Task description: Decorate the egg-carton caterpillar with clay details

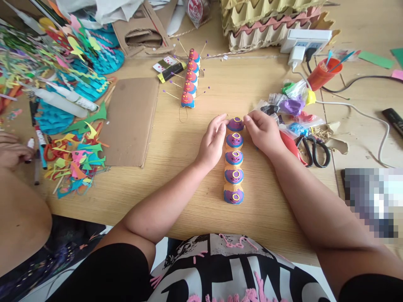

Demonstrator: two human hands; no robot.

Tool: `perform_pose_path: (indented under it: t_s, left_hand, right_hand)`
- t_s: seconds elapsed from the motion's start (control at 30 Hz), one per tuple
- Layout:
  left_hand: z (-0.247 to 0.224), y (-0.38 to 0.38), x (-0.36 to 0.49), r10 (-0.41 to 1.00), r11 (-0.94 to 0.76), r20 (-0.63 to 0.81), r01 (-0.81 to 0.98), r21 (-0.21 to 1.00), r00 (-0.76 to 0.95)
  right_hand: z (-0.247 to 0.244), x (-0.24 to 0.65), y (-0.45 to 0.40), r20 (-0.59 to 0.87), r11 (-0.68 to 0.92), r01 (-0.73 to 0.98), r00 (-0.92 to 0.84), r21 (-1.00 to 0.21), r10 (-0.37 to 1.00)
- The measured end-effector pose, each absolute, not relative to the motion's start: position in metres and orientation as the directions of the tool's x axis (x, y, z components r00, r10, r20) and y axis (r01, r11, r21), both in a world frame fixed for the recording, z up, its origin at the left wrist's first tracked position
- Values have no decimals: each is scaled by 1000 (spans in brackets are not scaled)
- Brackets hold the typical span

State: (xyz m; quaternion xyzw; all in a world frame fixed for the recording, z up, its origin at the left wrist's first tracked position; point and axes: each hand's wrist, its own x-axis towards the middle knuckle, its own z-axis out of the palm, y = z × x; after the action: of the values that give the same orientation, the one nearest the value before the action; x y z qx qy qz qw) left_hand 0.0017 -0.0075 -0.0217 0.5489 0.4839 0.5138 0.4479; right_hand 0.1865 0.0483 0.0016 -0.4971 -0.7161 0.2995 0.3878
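Note:
A painted egg-carton strip (234, 176) stands lengthwise before me, its row of bumps purple with blue rims. Each bump has a yellow ring, and small smiling faces show on several. My left hand (213, 140) is at the left of the far bump, fingers loosely stretched out with the tips close against its edge. On the other side, my right hand (262, 131) has its thumb and index finger together at the bump's right edge; what they pinch, if anything, is hidden. Farther off stands a red and blue egg-carton caterpillar (190, 82) with purple-tipped sticks at its sides.
Cardboard (129, 121) lies left, beside paper scraps (78, 163) and glue bottles (64, 98). Black-handled scissors (313, 151), bagged clay (292, 105) and an orange cup (324, 74) are right. Egg trays (267, 25) and a power strip (307, 40) stand behind. Another person's hand (14, 147) is far left.

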Motion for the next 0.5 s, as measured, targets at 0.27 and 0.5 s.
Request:
perform_pose_path:
  t_s: [0.27, 0.5]
  left_hand:
    - [-22, -7, 2, 991, -129, 130, 63, 990, -8]
    - [-21, -7, 2, 990, -141, 142, 60, 988, -24]
  right_hand:
    - [-2, 189, 49, 231, 297, 453, -195, -841, 953]
    - [2, 187, 47, 223, 298, 435, -216, -850, 951]
